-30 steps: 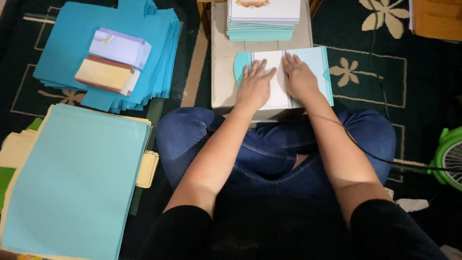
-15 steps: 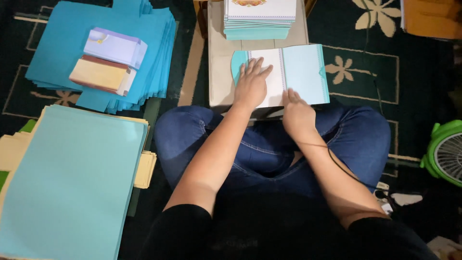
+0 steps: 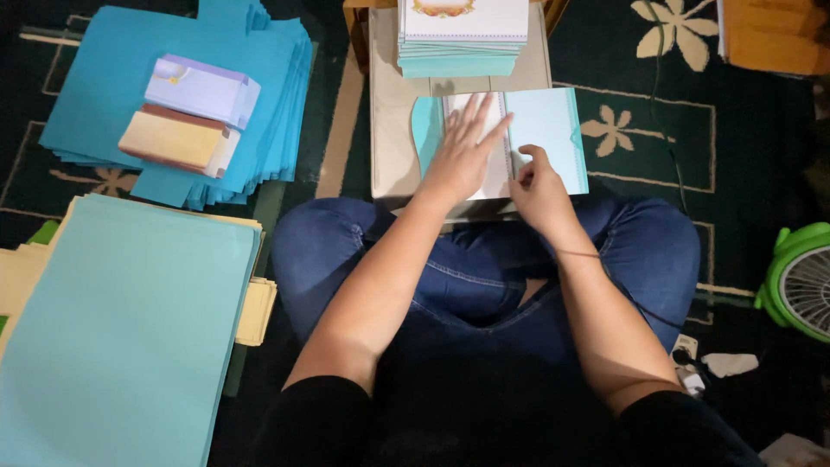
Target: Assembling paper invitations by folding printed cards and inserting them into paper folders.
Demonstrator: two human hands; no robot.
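Observation:
My left hand (image 3: 462,154) lies flat, fingers spread, on a white card inside an opened light-blue paper cover (image 3: 549,130) on a small beige board (image 3: 389,130) in front of my crossed legs. Beside it, my right hand (image 3: 538,186) rests at the lower edge of the cover's right flap, fingers curled against the paper. A stack of finished white-and-blue cards (image 3: 462,35) stands at the far end of the board.
A fanned pile of darker blue cut sheets (image 3: 268,95) with two small card bundles (image 3: 186,112) on top lies at upper left. A tall stack of pale blue sheets (image 3: 121,329) sits at lower left. At far right stands a green fan (image 3: 800,281); the dark rug has flower patterns.
My right hand left the cover's right flap, drew back toward my lap, then returned to the flap's lower edge. The left hand stayed pressed on the white card.

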